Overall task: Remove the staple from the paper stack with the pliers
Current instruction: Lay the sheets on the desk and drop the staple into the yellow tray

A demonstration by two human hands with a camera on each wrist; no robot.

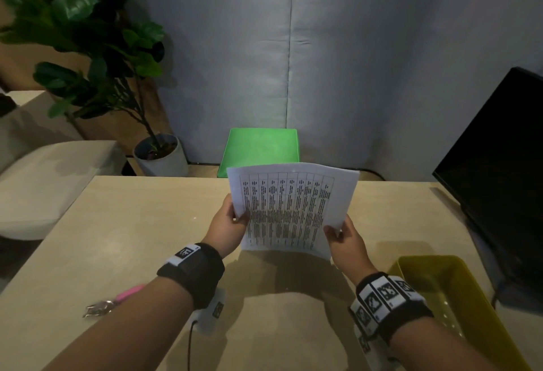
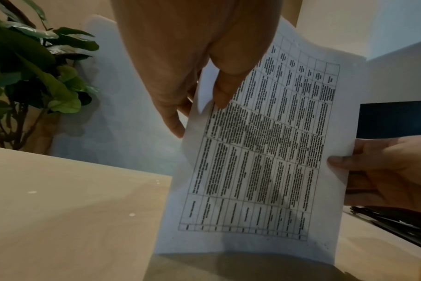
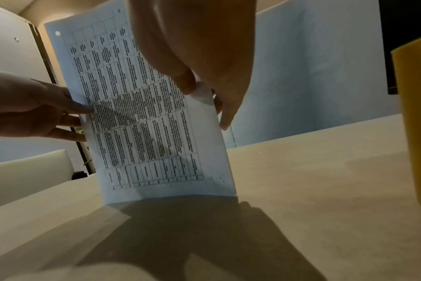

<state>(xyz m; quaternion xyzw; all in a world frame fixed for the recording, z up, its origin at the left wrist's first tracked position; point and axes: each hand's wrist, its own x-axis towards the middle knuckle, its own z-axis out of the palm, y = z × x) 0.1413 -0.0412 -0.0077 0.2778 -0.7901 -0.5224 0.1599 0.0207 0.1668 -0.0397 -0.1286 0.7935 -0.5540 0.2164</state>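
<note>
The paper stack (image 1: 289, 209), white sheets printed with a table, stands nearly upright with its bottom edge on the table (image 1: 126, 223). My left hand (image 1: 232, 219) pinches its left edge, thumb on the front, also plain in the left wrist view, paper stack (image 2: 264, 152), left hand (image 2: 204, 91). My right hand (image 1: 340, 232) pinches the right edge, thumb on the front and fingers behind; paper stack (image 3: 144, 117), right hand (image 3: 199, 85). The pliers (image 1: 113, 301), pink-handled with metal jaws, lie on the table at the near left, beside my left forearm. No staple is discernible.
A yellow bin (image 1: 452, 306) sits at the near right of the table. A dark monitor (image 1: 499, 171) stands at the right edge. Beyond the far edge are a green box (image 1: 261, 150) and a potted plant (image 1: 158, 153). A grey partition closes the back.
</note>
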